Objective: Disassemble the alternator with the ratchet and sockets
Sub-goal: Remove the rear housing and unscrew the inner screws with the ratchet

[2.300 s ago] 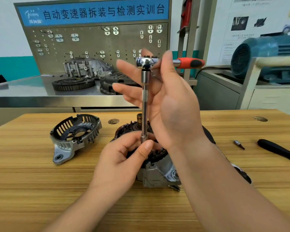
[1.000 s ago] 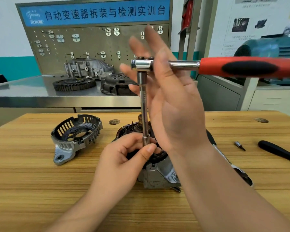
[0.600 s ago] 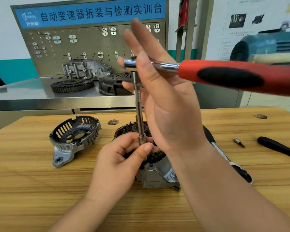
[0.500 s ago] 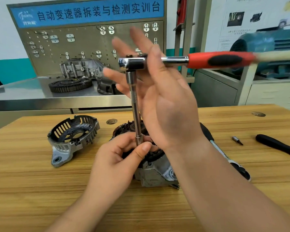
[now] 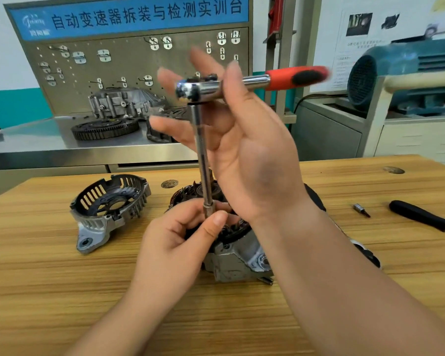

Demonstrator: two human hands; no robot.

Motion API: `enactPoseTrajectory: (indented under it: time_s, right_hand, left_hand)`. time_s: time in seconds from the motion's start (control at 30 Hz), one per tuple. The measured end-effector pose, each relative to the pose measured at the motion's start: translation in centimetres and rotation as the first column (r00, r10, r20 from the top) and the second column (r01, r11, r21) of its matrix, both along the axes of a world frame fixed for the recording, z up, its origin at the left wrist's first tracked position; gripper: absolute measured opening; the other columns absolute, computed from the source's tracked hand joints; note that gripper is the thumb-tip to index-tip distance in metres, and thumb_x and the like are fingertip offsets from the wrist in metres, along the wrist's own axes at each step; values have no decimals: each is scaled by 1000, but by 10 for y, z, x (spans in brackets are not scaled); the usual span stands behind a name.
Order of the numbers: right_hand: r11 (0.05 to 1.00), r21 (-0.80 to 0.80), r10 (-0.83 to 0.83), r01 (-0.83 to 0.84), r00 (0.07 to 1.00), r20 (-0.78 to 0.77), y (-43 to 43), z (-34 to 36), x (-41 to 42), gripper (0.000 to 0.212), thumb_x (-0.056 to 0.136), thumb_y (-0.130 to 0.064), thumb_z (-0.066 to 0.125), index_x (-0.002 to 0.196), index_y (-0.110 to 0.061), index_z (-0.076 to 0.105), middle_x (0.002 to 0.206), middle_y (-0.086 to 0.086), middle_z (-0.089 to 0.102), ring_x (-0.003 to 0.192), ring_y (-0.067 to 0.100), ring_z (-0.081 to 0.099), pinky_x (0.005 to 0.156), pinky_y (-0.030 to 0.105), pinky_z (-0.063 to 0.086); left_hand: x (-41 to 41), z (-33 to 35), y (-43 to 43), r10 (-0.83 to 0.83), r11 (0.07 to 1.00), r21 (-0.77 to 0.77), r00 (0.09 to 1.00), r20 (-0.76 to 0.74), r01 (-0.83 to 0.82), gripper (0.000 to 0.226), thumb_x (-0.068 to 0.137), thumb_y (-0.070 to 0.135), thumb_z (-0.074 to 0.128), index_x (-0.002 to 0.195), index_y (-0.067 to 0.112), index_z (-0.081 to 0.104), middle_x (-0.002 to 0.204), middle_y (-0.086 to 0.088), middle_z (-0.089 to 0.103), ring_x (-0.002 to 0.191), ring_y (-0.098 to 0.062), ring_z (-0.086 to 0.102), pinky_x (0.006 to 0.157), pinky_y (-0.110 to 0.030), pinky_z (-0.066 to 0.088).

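Upright extension bar (image 5: 202, 155) joins ratchet (image 5: 208, 87) to alternator (image 5: 239, 260) on the table (image 5: 62, 291) — left hand (image 5: 175, 242) pinches the bar's lower end; right hand (image 5: 254, 155), fingers spread straight, steadies the ratchet head with its thumb.

We take the alternator (image 5: 238, 263) on the table (image 5: 49, 291) as our centre. On it the extension bar (image 5: 203, 163) stands upright, with the ratchet (image 5: 242, 83) on top, its handle pointing to three o'clock. The end cover (image 5: 108, 209) lies apart at ten o'clock. At three o'clock lies a bit (image 5: 360, 209), and beyond it a screwdriver (image 5: 419, 218). At twelve o'clock, behind the table, a bench (image 5: 36, 147) carries a ring gear (image 5: 104, 128).
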State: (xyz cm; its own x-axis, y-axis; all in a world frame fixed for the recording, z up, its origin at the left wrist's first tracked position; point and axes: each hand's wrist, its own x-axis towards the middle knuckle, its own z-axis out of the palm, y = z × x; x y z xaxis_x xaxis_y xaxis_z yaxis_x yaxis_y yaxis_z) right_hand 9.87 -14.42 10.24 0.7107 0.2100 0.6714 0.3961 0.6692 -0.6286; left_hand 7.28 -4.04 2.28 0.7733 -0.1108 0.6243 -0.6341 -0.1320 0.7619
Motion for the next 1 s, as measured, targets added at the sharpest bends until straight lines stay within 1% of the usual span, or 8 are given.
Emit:
enactPoseTrajectory:
  time_s: [0.1, 0.23, 0.33, 0.4, 0.57, 0.73, 0.87, 1.0]
  right_hand:
    - [1000, -15, -6, 5, 995, -104, -2, -1, 1, 43, 102, -37, 30, 121, -5, 52, 95, 2, 74, 79, 21, 69, 90, 34, 52]
    - [989, -20, -145, 145, 989, 24, 0, 2, -4, 30, 98, -19, 45, 126, -13, 55, 126, 4, 62, 100, 15, 59, 91, 29, 46]
    - [990, 2, -143, 144, 980, 140, 1, 4, -5, 30, 95, -6, 47, 124, -9, 51, 129, -4, 54, 106, 14, 55, 88, 23, 46]
    - [995, 4, -98, 98, 991, 94, 0, 4, -4, 29, 98, -11, 43, 127, -8, 49, 130, 3, 54, 102, 21, 59, 85, 23, 47]
    - [1000, -11, -6, 5, 995, -102, -2, 1, -2, 41, 103, -35, 28, 121, -8, 54, 94, 6, 73, 82, 22, 67, 85, 29, 54]
    - [991, -31, -132, 134, 989, 66, 1, 3, -6, 31, 98, -14, 44, 127, -7, 52, 127, 8, 60, 103, 14, 59, 90, 25, 47]
    - [992, -4, -123, 125, 984, 127, 1, 3, -6, 35, 98, -9, 41, 131, 1, 47, 131, 10, 55, 104, 21, 58, 92, 25, 45]
    - [998, -11, -68, 67, 997, -47, -2, 1, -4, 42, 101, -31, 31, 125, -3, 51, 99, 14, 72, 83, 23, 68, 88, 31, 53]
  left_hand:
    - [1, 0, 1, -9, 998, 61, 1000, 25, 8, 17, 86, 17, 57, 90, 29, 68, 79, 24, 71, 78, 11, 64, 68, -2, 44]
    - [2, -1, 1, 32, 999, 10, 999, -19, -32, 14, 79, 30, 60, 83, 20, 69, 70, 18, 72, 70, 9, 64, 63, -3, 43]
    - [1, 1, -1, 67, 998, 3, 998, -12, -67, 13, 73, 31, 58, 75, 22, 66, 60, 19, 67, 62, 11, 61, 58, -1, 42]
    - [0, 1, -2, 53, 999, 11, 999, 11, -53, 6, 76, 27, 60, 71, 26, 62, 54, 22, 63, 58, 13, 58, 57, 1, 40]
    - [0, 2, 3, -31, 997, 68, 999, 31, 29, 15, 86, 25, 54, 91, 30, 68, 80, 24, 71, 80, 10, 65, 68, -2, 44]
    - [3, -1, 2, 9, 1000, 25, 1000, 11, -9, 4, 83, 21, 66, 80, 24, 66, 59, 24, 65, 64, 13, 60, 61, -1, 42]
    - [2, 0, 1, 8, 1000, 24, 1000, 24, -9, 7, 80, 25, 61, 74, 28, 63, 51, 24, 58, 57, 14, 56, 57, -2, 42]
    - [2, 1, 4, -58, 996, 64, 998, 37, 55, 14, 86, 27, 63, 90, 38, 71, 82, 23, 72, 81, 8, 65, 70, -6, 47]
